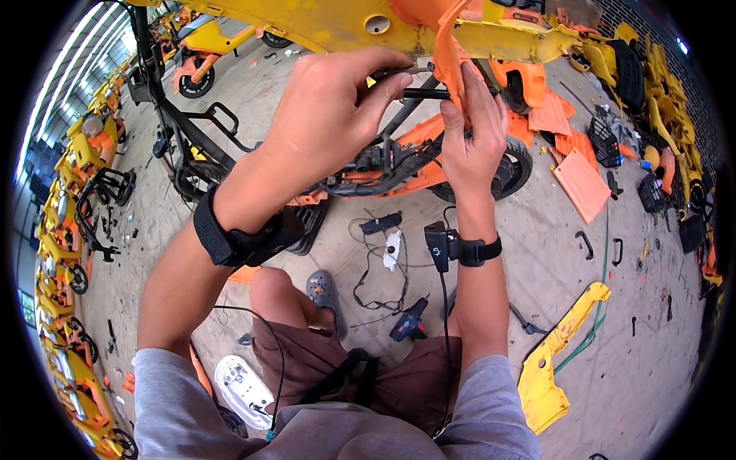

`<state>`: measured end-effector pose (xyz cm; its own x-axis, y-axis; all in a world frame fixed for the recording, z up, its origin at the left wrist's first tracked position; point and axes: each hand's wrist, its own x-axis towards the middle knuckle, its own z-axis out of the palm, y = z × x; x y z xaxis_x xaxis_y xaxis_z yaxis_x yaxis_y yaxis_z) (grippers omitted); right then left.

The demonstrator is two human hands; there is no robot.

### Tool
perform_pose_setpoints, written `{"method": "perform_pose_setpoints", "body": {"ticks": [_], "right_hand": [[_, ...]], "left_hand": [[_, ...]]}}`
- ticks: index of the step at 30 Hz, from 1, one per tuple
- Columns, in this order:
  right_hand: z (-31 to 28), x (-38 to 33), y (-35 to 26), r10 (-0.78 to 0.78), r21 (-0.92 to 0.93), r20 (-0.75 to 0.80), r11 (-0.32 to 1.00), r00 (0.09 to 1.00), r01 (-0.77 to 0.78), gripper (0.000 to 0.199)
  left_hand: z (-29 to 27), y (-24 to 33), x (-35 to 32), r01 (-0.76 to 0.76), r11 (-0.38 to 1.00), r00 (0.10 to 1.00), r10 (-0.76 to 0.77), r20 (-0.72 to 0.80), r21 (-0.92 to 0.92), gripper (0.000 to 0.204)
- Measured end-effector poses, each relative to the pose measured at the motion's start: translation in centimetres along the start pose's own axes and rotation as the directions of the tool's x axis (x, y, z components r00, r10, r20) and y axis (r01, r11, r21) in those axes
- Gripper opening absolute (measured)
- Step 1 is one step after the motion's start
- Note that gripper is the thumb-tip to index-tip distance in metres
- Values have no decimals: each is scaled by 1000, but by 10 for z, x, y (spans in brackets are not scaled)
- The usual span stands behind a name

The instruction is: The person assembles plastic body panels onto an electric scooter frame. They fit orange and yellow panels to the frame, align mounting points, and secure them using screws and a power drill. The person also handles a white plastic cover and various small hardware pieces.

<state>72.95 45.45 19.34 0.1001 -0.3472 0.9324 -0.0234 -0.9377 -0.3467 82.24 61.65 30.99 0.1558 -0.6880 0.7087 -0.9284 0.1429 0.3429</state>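
My left hand (330, 107) is closed, thumb against bent fingers, around a thin dark metal rod (419, 70) whose tip points at an orange plastic panel (446, 57). What lies inside the palm is hidden. My right hand (477, 126) grips the lower end of that panel, its fingers along the right side and its thumb at the lower edge. Above both hands spreads a scuffed yellow body panel (307, 27) with a round hole. A black tube (425, 93) runs behind the fingers. Below stands a partly stripped scooter frame (368, 172) with orange parts.
On the floor lie a cordless drill (410, 320), a cable harness (356, 287), a yellow trim piece (553, 360) and an orange panel (581, 184). A white clog (244, 389) lies near my leg. Yellow scooters (73, 222) line the left; yellow parts (667, 115) are heaped at right.
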Motion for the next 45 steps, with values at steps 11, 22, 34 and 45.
{"method": "perform_pose_setpoints", "body": {"ticks": [11, 22, 34, 45], "right_hand": [[-1, 2, 0, 7, 21, -16, 1000, 1000, -6, 46], [-4, 2, 4, 10, 45, -6, 999, 1000, -10, 46], [-5, 2, 2, 12, 42, 1, 999, 1000, -13, 47], [-8, 2, 6, 25, 63, -2, 998, 1000, -25, 46]], "left_hand": [[8, -3, 1, 36, 998, 999, -37, -10, -60, 18], [4, 4, 10, 26, 997, 995, -33, 92, 77, 16], [6, -1, 11, -60, 996, 997, 56, 59, 69, 15], [11, 1, 16, 71, 997, 986, -66, 153, -25, 25]]}}
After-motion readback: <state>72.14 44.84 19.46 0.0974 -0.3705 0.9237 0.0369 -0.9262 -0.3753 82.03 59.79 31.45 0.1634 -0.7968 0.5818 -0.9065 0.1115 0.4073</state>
